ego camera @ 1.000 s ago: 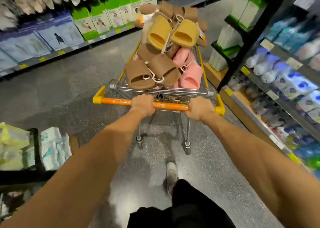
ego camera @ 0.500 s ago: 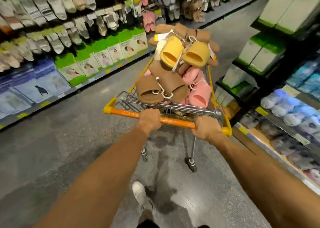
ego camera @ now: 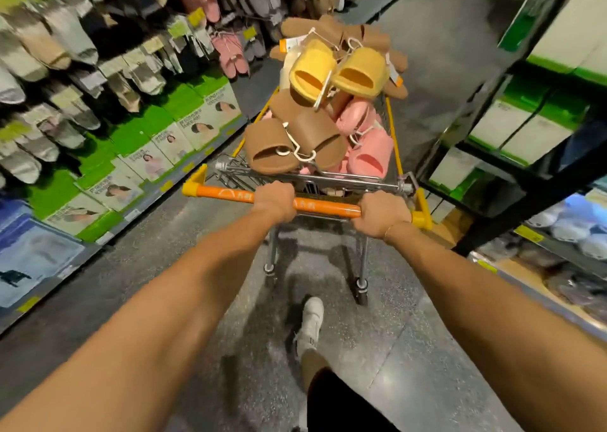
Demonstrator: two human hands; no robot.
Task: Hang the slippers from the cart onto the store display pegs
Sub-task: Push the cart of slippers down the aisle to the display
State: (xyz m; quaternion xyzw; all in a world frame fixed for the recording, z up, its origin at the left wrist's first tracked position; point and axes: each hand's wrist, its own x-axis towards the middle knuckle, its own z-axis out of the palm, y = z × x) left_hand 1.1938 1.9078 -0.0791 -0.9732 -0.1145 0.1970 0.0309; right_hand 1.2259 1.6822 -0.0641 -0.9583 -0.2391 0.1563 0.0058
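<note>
**Cart of slippers in the store aisle**

Speckled grey floor (ego camera: 410, 349) runs down the aisle, with a white shoe (ego camera: 311, 323) stepping on it below the two bare forearms. Both arms reach forward to the cart (ego camera: 391, 185). The left hand (ego camera: 274, 201) is wrapped around the orange handle bar (ego camera: 325, 206) near its middle, fingers curled over the top; the right hand (ego camera: 382, 215) grips the same bar close to its right end, just beside the yellow end cap, with a thin bracelet at the wrist.

Past the handle, the wire basket is heaped above its rim with slippers. Nearest lie a brown pair (ego camera: 292, 142) joined by a white hanger hook, with a pink pair (ego camera: 366, 142) just beside them on the right. A yellow pair (ego camera: 335, 70) sits on top of the heap, and more brown slippers (ego camera: 331, 29) lie at the far end.

To the left, green and white boxes (ego camera: 197, 119) stand on the low shelf, and above them rows of slippers hang on the display pegs (ego camera: 131, 47) (blurred, so single pegs cannot be made out). A dark shelving unit (ego camera: 538, 175) with green and white boxes stands to the right of the cart.
</note>
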